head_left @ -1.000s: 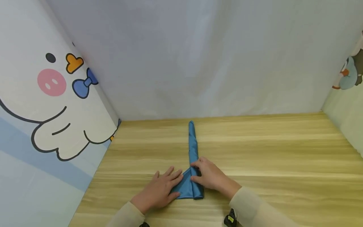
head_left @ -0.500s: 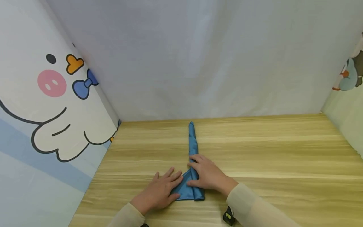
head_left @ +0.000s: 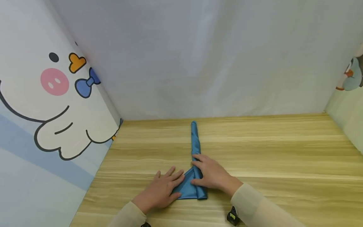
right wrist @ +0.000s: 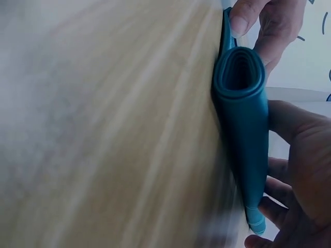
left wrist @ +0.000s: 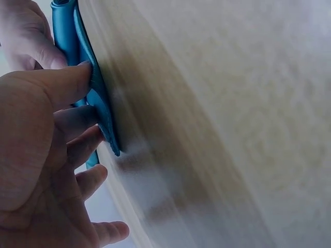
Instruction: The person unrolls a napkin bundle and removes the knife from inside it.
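A blue satin cloth (head_left: 195, 138) lies on the wooden table, rolled into a long tube that narrows toward the back. At its near left a triangular flap (head_left: 187, 188) is still flat. My left hand (head_left: 161, 191) rests on that flap, fingers spread and straight. Over the roll curves my right hand (head_left: 213, 175), with thumb and fingertips reaching its left side. In the right wrist view the roll's near end (right wrist: 239, 93) shows several spiral layers. The flap's edge (left wrist: 103, 111) lies under the left fingers in the left wrist view.
The wooden tabletop (head_left: 269, 151) stretches out on both sides of the cloth. A pale curtain-like backdrop (head_left: 215, 63) meets its back edge. On the left stands a panel (head_left: 93, 126) printed with a cartoon figure; another printed panel (head_left: 348, 119) is on the right.
My right hand has shifted from pinching the roll's right part to lying across it, fingers reaching farther up and left. The left hand stays in place. The view has shifted slightly.
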`<state>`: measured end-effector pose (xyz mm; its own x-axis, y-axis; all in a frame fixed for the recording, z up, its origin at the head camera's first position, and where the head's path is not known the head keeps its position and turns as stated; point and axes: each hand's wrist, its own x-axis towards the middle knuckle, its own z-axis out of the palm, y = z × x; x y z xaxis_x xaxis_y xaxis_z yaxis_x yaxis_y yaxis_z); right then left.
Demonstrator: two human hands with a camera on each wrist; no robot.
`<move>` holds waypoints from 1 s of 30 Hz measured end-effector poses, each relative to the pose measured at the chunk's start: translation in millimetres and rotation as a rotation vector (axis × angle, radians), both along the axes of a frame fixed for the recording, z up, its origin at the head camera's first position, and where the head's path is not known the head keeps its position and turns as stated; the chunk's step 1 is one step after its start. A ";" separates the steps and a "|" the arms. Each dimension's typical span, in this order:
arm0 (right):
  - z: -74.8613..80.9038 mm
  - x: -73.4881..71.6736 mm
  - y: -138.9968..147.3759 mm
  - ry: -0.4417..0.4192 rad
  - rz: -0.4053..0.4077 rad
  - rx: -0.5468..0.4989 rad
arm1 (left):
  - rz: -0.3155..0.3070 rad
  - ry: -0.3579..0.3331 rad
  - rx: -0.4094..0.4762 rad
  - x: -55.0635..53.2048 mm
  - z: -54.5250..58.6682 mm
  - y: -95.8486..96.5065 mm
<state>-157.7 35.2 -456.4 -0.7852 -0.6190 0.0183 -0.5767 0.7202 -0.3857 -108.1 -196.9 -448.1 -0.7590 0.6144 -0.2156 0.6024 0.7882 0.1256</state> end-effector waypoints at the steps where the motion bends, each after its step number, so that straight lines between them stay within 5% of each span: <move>1: 0.3 0.3 0.5 0.000 -0.003 0.005 | 0.000 0.002 -0.002 -0.2 0.0 -0.2; 30: 8.9 12.0 18.5 -0.123 -0.158 -0.093 | 0.021 0.013 -0.020 1.8 0.5 3.6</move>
